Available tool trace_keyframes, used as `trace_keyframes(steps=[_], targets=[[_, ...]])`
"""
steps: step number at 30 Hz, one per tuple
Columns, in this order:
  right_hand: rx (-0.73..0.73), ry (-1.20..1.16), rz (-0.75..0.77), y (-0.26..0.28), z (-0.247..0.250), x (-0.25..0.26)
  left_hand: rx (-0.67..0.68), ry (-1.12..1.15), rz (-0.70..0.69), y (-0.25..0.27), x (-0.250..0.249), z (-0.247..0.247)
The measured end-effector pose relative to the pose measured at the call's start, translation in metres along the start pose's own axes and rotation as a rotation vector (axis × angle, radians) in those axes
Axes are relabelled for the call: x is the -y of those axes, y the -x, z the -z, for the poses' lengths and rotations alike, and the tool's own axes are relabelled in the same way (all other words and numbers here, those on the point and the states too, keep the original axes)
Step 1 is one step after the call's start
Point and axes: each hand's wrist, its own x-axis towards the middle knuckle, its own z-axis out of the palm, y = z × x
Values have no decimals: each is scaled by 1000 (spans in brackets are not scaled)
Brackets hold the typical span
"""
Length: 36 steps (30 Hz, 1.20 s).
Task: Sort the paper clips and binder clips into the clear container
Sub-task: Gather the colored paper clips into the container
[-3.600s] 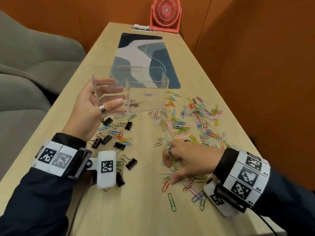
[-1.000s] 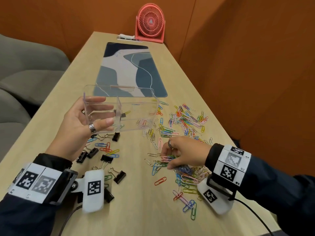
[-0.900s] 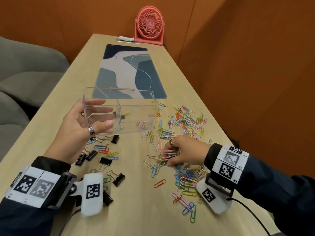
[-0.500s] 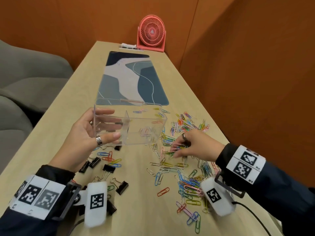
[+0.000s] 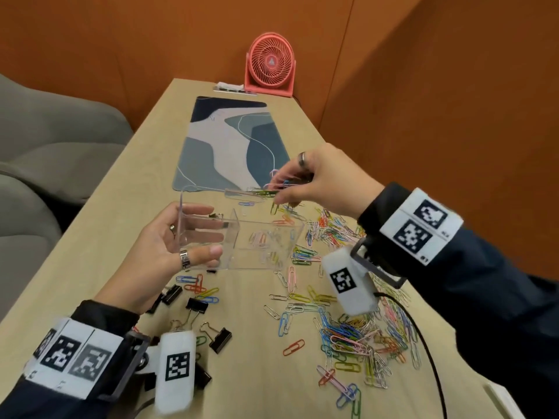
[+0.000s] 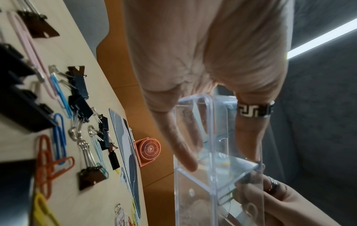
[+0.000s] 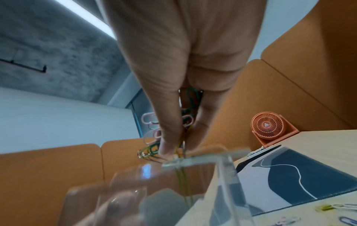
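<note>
The right hand (image 5: 320,184) pinches a bunch of paper clips (image 5: 279,186) between thumb and fingertips, pink and green ones showing, right at the far rim of the container (image 5: 266,231). In the right wrist view the bunch (image 7: 152,146) hangs over the clear wall, touching or almost touching it. The left hand (image 5: 169,252) grips the container from its left end, thumb along the near wall and fingers spread behind the far wall, and holds it just above the table (image 5: 127,207).

A clear partition splits the container in two. The right compartment holds a small scatter of paper clips, pink among them. In the left compartment something dark sits near the far wall behind the fingers; it may be a binder clip, but it is too small to tell.

Loose coloured clips (image 5: 348,337) litter the table to the right of and in front of the container, too many to count. Black binder clips (image 5: 220,338) lie in front of the left hand, at least five in view, some half hidden by the wrist camera. Farther back lie one patterned mat (image 5: 233,143) and one pink fan (image 5: 270,69) against the orange wall.
</note>
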Motion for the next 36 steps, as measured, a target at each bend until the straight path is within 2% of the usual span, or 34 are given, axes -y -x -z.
trace_keyframes(steps=[6, 12, 18, 20, 23, 25, 27, 28, 30, 36], targets=[[-36, 144, 29, 4, -18, 0, -1, 3, 10, -2, 3, 1], [12, 37, 37, 9, -14, -3, -17, 40, -3, -1, 2, 0], [-145, 35, 64, 32, -1, -18, -28, 58, -23, -2, 1, 0], [-12, 73, -15, 48, 3, -25, -36, 63, -27, -3, 0, 1], [506, 61, -189, 77, -4, -38, -32, 65, -32, -3, 0, 1], [844, -28, -305, 97, -20, -46, -24, 67, -38, -3, -1, 0], [1052, -114, -402, 114, -38, -52, -11, 67, -40, -2, -1, -1], [1093, -117, -419, 120, -45, -54, -6, 66, -39, -2, -1, -1], [1081, -95, -409, 123, -52, -58, 1, 66, -40, -1, -1, -1], [831, 25, -335, 100, -45, -59, -4, 59, -38, -1, -1, -1]])
